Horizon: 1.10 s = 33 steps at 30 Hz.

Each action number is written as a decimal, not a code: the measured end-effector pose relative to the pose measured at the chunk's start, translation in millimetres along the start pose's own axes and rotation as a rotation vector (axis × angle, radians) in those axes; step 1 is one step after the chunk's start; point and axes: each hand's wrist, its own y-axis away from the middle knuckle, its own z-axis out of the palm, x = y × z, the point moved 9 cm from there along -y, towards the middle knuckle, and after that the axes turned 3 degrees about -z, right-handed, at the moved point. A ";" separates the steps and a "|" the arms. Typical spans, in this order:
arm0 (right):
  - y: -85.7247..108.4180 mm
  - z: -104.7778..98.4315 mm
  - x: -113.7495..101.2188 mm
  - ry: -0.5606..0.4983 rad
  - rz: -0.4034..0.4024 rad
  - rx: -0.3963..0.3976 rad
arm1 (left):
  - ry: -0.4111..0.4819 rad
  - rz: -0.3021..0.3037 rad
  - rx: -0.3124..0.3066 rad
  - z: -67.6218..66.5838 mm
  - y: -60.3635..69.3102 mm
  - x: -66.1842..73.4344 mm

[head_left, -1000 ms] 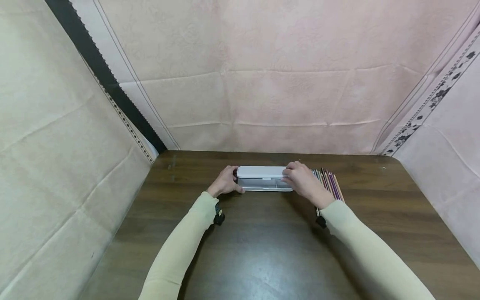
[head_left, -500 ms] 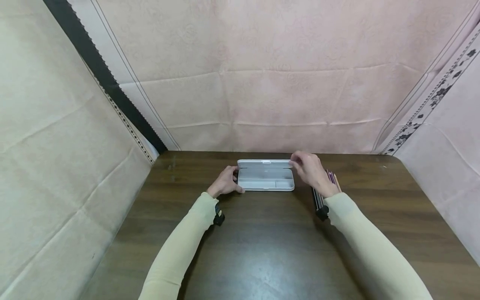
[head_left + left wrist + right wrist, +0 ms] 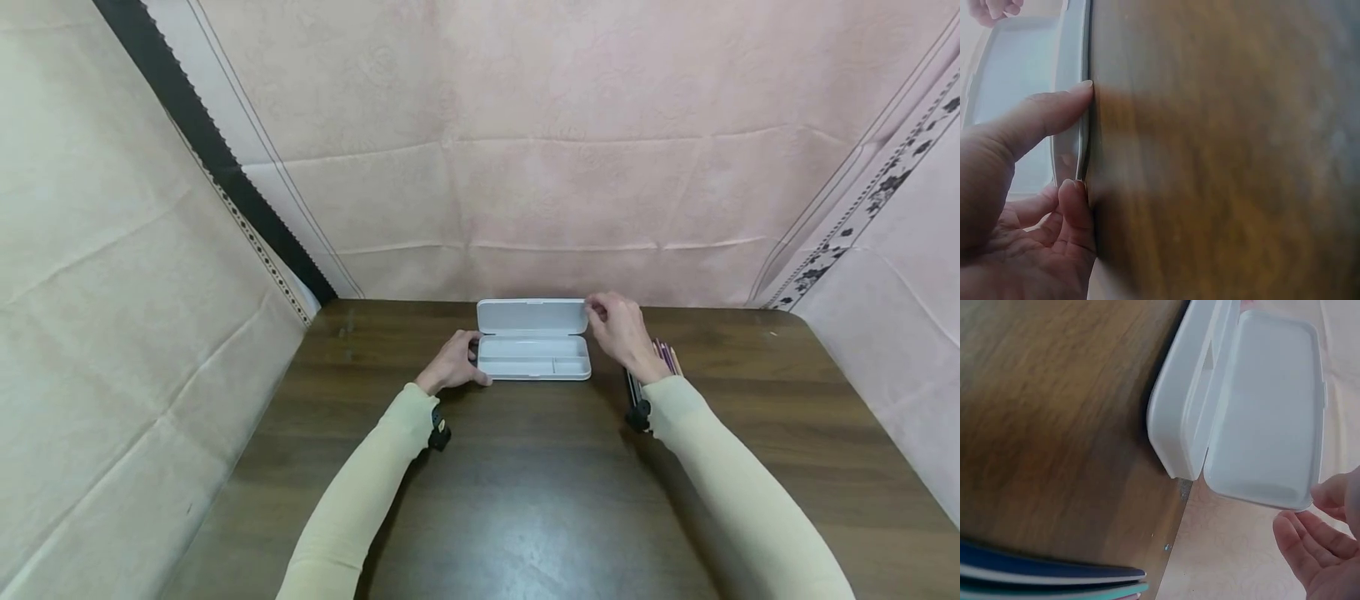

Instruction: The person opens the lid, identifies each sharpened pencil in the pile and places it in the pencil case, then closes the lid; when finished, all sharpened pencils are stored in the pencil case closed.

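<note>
A white pencil case point(image 3: 517, 367) lies on the table with its lid point(image 3: 532, 317) swung up on the far side. Inside the base, a divider marks off a small compartment at the right. My left hand point(image 3: 455, 362) grips the case's left end; in the left wrist view the thumb point(image 3: 1054, 115) lies along its front edge and the fingers curl at the end. At the lid's right outer corner is my right hand point(image 3: 618, 329), and the right wrist view has its thumb and fingers pinching the lid's rim.
Several coloured pencils point(image 3: 667, 356) lie right of the case, partly hidden under my right forearm; blue and teal ones point(image 3: 1054, 584) show in the right wrist view. The brown wooden table point(image 3: 510, 483) meets a pale cloth backdrop point(image 3: 555, 200) just behind the lid.
The lid has swung from nearly closed to raised and leaning back, as my right hand moved away from me and slightly right with it. My left hand has stayed on the case's left end.
</note>
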 end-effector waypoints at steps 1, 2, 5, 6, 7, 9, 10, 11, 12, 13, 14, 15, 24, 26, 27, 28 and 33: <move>-0.7 0.7 0.4 0.003 0.008 -0.006 | -0.002 0.001 0.002 -0.1 0.0 0.2; -1.3 1.5 1.3 0.007 0.017 -0.013 | -0.006 -0.001 0.003 -0.1 0.0 0.1; -1.8 1.9 2.0 0.016 0.030 -0.017 | -0.017 -0.004 0.011 -0.4 -0.6 2.1; -1.8 1.9 2.3 0.017 0.034 -0.020 | -0.019 -0.006 0.013 -0.5 -0.7 2.7; -1.8 1.9 2.1 0.016 0.034 -0.021 | -0.023 -0.007 0.016 -0.6 -0.7 3.0; -1.8 2.3 2.1 0.012 0.039 -0.026 | -0.026 -0.009 0.019 -0.4 -0.6 3.3; -1.9 2.6 2.1 0.008 0.041 -0.029 | -0.029 -0.009 0.021 -0.2 -0.5 3.3; -1.8 2.9 2.2 0.003 0.043 -0.035 | -0.032 -0.009 0.022 0.1 -0.4 3.0; -1.9 3.2 2.0 -0.001 0.045 -0.039 | -0.036 -0.010 0.023 0.2 0.0 2.6; -1.9 3.4 1.9 -0.003 0.046 -0.043 | -0.041 -0.010 0.024 0.5 0.0 2.3; -1.7 3.6 2.1 -0.004 0.050 -0.049 | -0.042 -0.009 0.024 0.8 0.1 2.2; -1.5 3.6 2.0 -0.005 0.053 -0.054 | -0.047 -0.007 0.023 1.0 0.1 2.3; 7.5 -9.1 -3.1 0.004 0.049 -0.081 | -0.058 0.004 0.018 0.8 -1.1 5.8; 12.3 -16.7 -2.9 0.009 0.060 -0.074 | -0.062 0.007 0.017 1.3 -1.6 5.9; 15.0 -20.8 -2.0 0.012 0.068 -0.070 | -0.065 0.008 0.015 1.8 -2.0 5.5; 18.0 -24.7 -0.9 0.018 0.077 -0.069 | -0.069 0.008 0.013 2.5 -2.3 5.0; 34.2 -43.1 8.2 0.045 0.135 -0.094 | -0.069 0.003 0.011 3.2 -1.9 3.4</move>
